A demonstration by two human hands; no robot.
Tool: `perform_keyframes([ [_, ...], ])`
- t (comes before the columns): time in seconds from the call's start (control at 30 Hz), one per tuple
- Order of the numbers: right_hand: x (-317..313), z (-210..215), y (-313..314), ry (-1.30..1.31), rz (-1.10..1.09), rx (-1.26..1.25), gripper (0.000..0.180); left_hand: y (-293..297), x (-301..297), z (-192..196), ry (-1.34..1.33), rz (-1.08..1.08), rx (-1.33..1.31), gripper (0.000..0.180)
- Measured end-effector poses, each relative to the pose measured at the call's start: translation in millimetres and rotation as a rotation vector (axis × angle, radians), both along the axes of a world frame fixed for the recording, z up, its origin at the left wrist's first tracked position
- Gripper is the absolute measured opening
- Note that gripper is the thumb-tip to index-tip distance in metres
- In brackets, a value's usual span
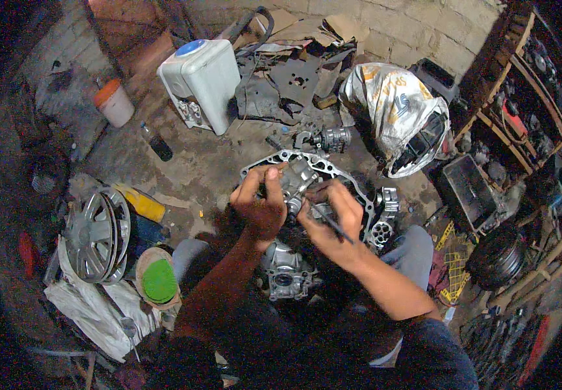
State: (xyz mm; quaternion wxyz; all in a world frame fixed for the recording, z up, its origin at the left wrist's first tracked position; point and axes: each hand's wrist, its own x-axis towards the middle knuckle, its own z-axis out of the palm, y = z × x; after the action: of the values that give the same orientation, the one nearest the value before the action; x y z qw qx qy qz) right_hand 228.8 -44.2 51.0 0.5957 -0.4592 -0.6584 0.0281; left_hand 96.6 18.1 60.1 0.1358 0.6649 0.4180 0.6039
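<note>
My left hand (258, 205) is closed at the left edge of a grey cast-metal part (301, 174), its thumb and fingertips gripping it. My right hand (334, 211) is closed on a thin dark rod-shaped tool (335, 225) that slants down to the right across the palm; its tip is hidden. Under and around both hands lies a large open metal casing (285, 156) with a bolt-holed rim. Nearer me, between my knees, sits another cast-metal housing (287, 276) with a round opening.
A gear shaft (333, 140) lies beyond the casing, and a metal piece with round holes (381, 234) to its right. Farther off stand a white jerrycan (212, 81) and a stuffed white sack (385, 110). Wheel covers (92, 237) are at left, a black tray (468, 192) at right.
</note>
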Motion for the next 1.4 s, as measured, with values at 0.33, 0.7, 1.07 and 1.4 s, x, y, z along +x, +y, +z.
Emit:
perform_keyframes([
  [0.33, 16.3, 2.2, 11.3, 0.044, -0.077, -0.061, 0.021, 2.8, -2.3, -6.8, 0.024, -0.061, 0.129, 0.017],
  [0.7, 29.5, 5.2, 17.0, 0.137, -0.136, -0.189, 0.015, 24.6, 6.7, -13.0, -0.383, -0.092, -0.368, 0.034],
  [1.07, 26.9, 0.0, 19.8, 0.163, -0.070, -0.266, 0.012, 28.3, 1.1, -2.6, -0.502, -0.133, -0.923, 0.048],
  [1.4, 16.6, 2.7, 17.7, 0.076, -0.009, -0.226, 0.016, 17.6, 3.0, -1.5, -0.431, -0.303, -0.891, 0.042],
])
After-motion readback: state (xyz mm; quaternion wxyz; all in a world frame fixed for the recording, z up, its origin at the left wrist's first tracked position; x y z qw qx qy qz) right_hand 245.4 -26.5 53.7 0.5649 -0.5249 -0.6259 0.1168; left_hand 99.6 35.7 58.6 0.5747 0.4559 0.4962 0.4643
